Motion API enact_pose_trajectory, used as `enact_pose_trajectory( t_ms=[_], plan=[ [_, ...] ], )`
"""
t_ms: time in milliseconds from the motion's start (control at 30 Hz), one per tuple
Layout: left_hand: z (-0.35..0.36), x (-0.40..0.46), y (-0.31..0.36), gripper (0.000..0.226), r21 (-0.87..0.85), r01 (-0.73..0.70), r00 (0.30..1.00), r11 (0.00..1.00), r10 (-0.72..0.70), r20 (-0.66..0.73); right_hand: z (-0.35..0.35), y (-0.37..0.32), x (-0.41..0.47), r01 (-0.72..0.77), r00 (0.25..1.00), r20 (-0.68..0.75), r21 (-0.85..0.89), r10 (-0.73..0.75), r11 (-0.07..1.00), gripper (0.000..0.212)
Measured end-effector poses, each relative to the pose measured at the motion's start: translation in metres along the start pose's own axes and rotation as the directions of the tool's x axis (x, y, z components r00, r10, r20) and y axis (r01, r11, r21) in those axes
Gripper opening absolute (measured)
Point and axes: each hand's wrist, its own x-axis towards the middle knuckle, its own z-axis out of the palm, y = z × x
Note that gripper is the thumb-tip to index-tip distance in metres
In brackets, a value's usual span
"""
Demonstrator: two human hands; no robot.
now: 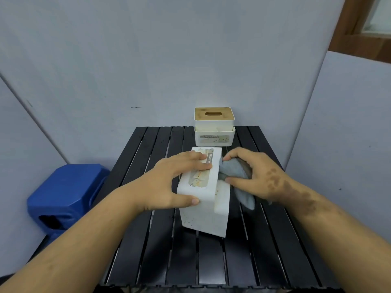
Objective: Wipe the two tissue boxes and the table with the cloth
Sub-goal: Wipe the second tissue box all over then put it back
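A white tissue box (206,216) lies tipped on its side in the middle of the black slatted table (264,256). My left hand (171,180) grips it from above, thumb on the near edge and fingers over the label. My right hand (256,176) holds a crumpled grey cloth (232,171) pressed against the box's right side. A second white tissue box (214,129) with a wooden lid and oval slot stands upright at the table's far edge.
A blue plastic stool (65,195) stands left of the table, below its level. Grey partition walls close in behind and on both sides. A wooden window frame (359,28) shows at the upper right.
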Motion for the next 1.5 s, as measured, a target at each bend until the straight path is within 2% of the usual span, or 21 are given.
enact_pose_trajectory(
  t_ms=[233,367,500,633,833,1000,1200,1267,1400,1433,1500],
  plan=[
    [0.001,0.002,0.000,0.073,-0.027,0.008,1.000,1.000,-0.008,-0.011,0.015,0.007,0.014,-0.047,0.994,-0.096,0.022,0.048,0.999,0.039],
    [0.001,0.001,0.001,0.074,-0.038,0.036,0.999,0.999,-0.035,0.020,-0.005,0.002,-0.018,-0.021,0.999,-0.025,0.024,0.021,1.000,0.040],
    [0.003,0.001,-0.001,0.073,-0.065,0.048,0.999,0.997,-0.046,0.023,-0.036,-0.001,-0.050,-0.075,0.997,-0.011,0.071,0.076,0.995,0.043],
    [0.007,0.001,-0.002,0.074,-0.098,0.018,1.000,0.995,-0.017,0.013,-0.016,-0.028,-0.053,-0.048,0.997,0.066,0.083,0.043,0.995,0.052],
    [0.005,0.004,-0.003,0.074,-0.102,-0.016,0.999,0.995,0.018,0.026,0.023,-0.042,-0.041,-0.064,0.995,-0.067,0.098,0.070,0.993,0.050],
    [0.006,0.001,-0.002,0.074,-0.075,-0.040,0.999,0.996,0.042,0.023,0.004,-0.040,-0.052,-0.023,0.995,0.095,0.069,0.016,0.997,0.046],
    [0.014,-0.002,0.001,0.074,-0.077,-0.041,0.999,0.996,0.039,-0.029,0.011,-0.034,-0.044,-0.076,0.991,-0.109,0.043,0.081,0.996,0.035],
    [0.014,-0.002,0.000,0.075,-0.024,-0.035,0.999,0.999,0.034,-0.033,0.019,-0.037,-0.049,-0.064,0.993,-0.093,0.045,0.068,0.997,0.036],
    [0.014,-0.002,0.000,0.076,-0.017,-0.027,0.999,1.000,0.026,-0.020,-0.003,-0.034,-0.063,0.016,0.997,0.079,0.061,-0.021,0.998,0.039],
    [0.015,-0.002,0.001,0.075,-0.019,-0.028,0.999,0.999,0.028,-0.019,-0.009,-0.030,-0.062,0.013,0.997,0.072,0.055,-0.017,0.998,0.039],
    [0.017,-0.002,0.001,0.075,-0.016,-0.028,0.999,0.999,0.028,-0.027,-0.011,-0.023,-0.056,-0.014,0.999,-0.031,0.033,0.015,0.999,0.037]
  ],
)
